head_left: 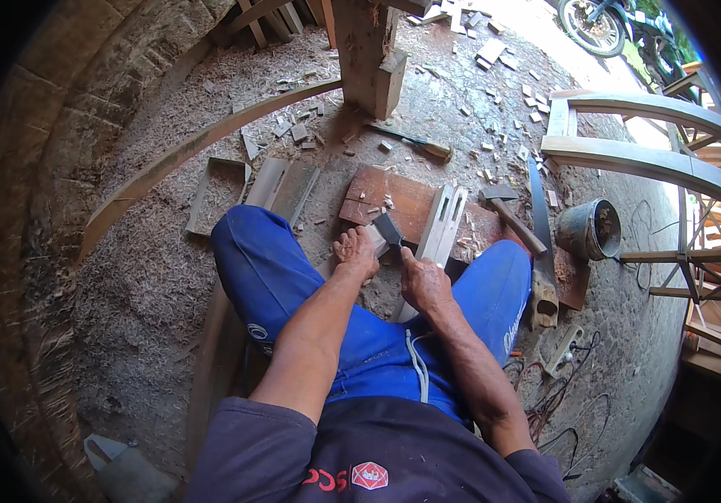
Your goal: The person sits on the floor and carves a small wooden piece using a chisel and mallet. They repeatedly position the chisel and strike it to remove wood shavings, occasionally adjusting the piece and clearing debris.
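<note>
Gripping a dark, blocky tool at its eleven o'clock, the right hand has slotted timber at its one o'clock; the left hand has fingers closed on pale, squared wood at two o'clock.

Slotted timber: bare pale wood, matt, faces smooth. Wooden workpiece under the left hand: bare wood, matt. Square-headed tool in the right hand: dark, matt head, material not determinable. Reddish-brown board: wood, scuffed. Hammer: dull metal head, wooden handle. Handsaw: smooth metal blade, wooden grip. Trousers: blue matt cloth. Power strip: pale plastic. Floor: rough, matt.
</note>
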A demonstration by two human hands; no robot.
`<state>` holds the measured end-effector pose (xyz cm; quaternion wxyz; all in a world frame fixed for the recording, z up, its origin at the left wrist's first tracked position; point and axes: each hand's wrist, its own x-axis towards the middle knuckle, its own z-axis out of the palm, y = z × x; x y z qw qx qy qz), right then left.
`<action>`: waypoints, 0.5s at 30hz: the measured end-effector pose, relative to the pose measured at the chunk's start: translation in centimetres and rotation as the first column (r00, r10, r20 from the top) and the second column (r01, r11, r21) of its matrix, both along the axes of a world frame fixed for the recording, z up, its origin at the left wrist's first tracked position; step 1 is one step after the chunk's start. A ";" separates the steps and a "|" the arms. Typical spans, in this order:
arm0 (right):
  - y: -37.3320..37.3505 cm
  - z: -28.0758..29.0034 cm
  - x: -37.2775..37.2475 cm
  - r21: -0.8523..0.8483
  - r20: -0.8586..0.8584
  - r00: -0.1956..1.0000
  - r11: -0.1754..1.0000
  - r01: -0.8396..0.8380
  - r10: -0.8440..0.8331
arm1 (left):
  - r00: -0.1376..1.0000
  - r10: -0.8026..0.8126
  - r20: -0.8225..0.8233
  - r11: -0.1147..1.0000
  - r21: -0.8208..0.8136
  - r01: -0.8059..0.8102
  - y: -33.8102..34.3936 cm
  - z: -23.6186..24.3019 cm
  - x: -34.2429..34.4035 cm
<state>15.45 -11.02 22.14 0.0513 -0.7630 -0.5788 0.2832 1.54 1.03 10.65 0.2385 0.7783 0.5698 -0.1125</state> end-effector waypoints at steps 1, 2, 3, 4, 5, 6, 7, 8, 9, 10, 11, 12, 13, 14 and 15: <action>0.9 -0.6 0.4 0.008 0.006 1.000 1.000 0.000 0.000 | 0.999 -0.020 -0.026 1.000 -0.002 0.020 -0.1 0.3 0.5; 1.1 0.4 0.7 -0.036 -0.035 0.999 0.999 -0.009 0.008 | 0.999 -0.019 -0.043 1.000 0.015 0.020 -0.6 -0.1 -0.2; 0.9 1.5 0.8 -0.016 -0.034 0.999 0.999 -0.028 0.027 | 0.999 -0.012 -0.042 0.999 0.046 0.014 -0.2 0.0 0.1; 0.2 2.4 0.8 0.004 -0.033 0.998 0.999 -0.046 0.046 | 0.999 -0.009 -0.034 0.998 0.057 0.011 0.3 0.1 0.0; -0.8 2.6 0.7 0.002 -0.034 0.998 0.998 -0.058 0.058 | 1.000 -0.013 -0.028 0.999 0.046 0.015 -0.1 0.2 -0.4; -0.9 2.5 0.8 0.033 -0.031 0.998 0.998 -0.060 0.061 | 1.000 -0.017 -0.022 0.999 0.036 0.018 -0.5 0.1 -0.6; -0.9 2.5 1.0 0.013 -0.025 0.998 0.998 -0.060 0.061 | 1.000 -0.018 -0.020 0.999 0.034 0.018 -0.7 -0.3 -0.2; -0.7 2.7 1.0 -0.004 -0.028 0.998 0.998 -0.060 0.060 | 0.999 -0.019 -0.026 0.999 0.036 0.020 -0.6 -0.6 -0.1; -0.5 2.7 0.9 -0.021 -0.031 0.998 0.998 -0.060 0.059 | 0.999 -0.020 -0.032 0.999 0.037 0.021 -0.5 -0.9 -0.2; -0.5 2.2 0.6 -0.052 0.001 0.999 0.997 -0.055 0.055 | 0.999 -0.014 -0.031 0.999 0.031 0.015 -0.6 -1.2 -0.5; -0.2 1.8 0.5 -0.028 0.005 0.999 0.998 -0.048 0.048 | 0.999 -0.006 -0.034 1.000 -0.001 0.006 -0.4 -0.9 -0.3; 0.0 1.2 0.3 -0.004 0.009 0.999 0.999 -0.042 0.042 | 0.999 0.001 -0.037 0.999 -0.033 -0.002 -0.3 -0.6 -0.2; 0.3 0.5 0.4 0.021 0.013 0.999 0.999 -0.037 0.037 | 0.999 0.009 -0.040 0.998 -0.064 -0.011 -0.3 -0.3 0.1; 1.3 -0.2 0.2 -0.034 0.004 0.999 0.998 -0.044 0.044 | 0.999 0.004 -0.040 0.999 -0.036 -0.005 -0.3 -0.3 0.0; 1.5 -0.6 0.5 -0.008 -0.006 0.999 0.999 -0.040 0.040 | 0.999 -0.001 -0.041 1.000 -0.008 0.001 -0.4 -0.4 0.3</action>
